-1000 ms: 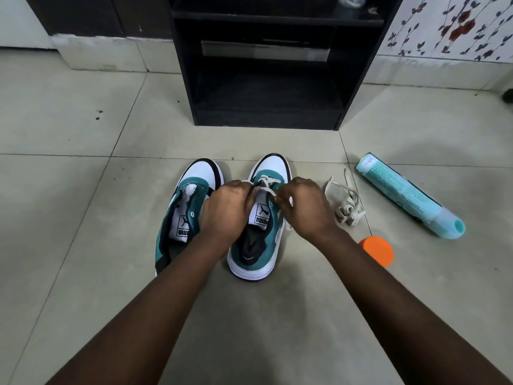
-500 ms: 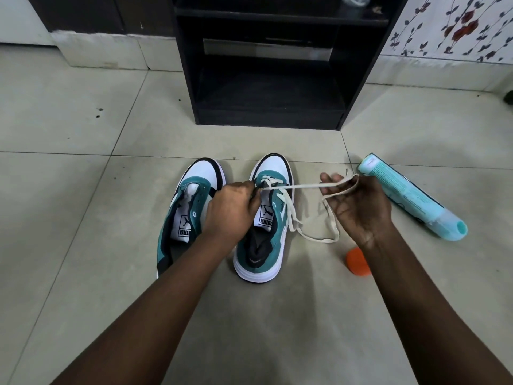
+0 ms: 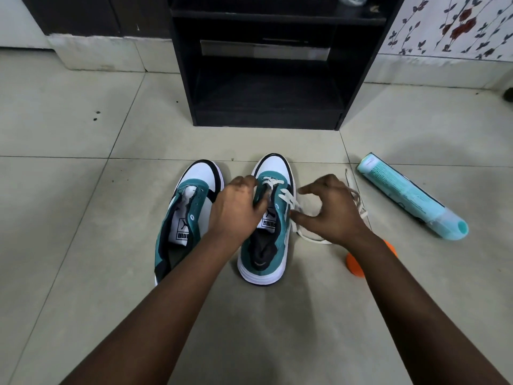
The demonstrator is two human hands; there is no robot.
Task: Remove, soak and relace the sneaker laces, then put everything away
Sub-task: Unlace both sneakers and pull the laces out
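On the tiled floor (image 3: 83, 245), before a black shelf unit (image 3: 266, 79):

Item: right sneaker (image 3: 268, 223), teal and white, toe pointing away, upright. Lace (image 3: 286, 197) threaded through the front eyelets only; its loose length trails off the right side onto the floor, partly hidden behind the right hand.

Item: left sneaker (image 3: 188, 212), same colours, just beside the first, no lace in it. Heel end covered by the left forearm.

Item: left hand (image 3: 236, 209), fingers curled round the near edge of the right sneaker's throat, gripping it; fingertips hidden inside the shoe.

Item: right hand (image 3: 330, 212), thumb and forefinger spread apart beside the shoe, lace running under them. Whether they pinch the lace cannot be told; the other fingers are hidden.

Item: second lace (image 3: 358, 198), bundled on the floor behind the right hand, mostly covered.

Item: teal bottle (image 3: 410, 195), lying on its side, well right of the shoes.

Item: orange round object (image 3: 355, 263), half covered by the right forearm; kind unclear.
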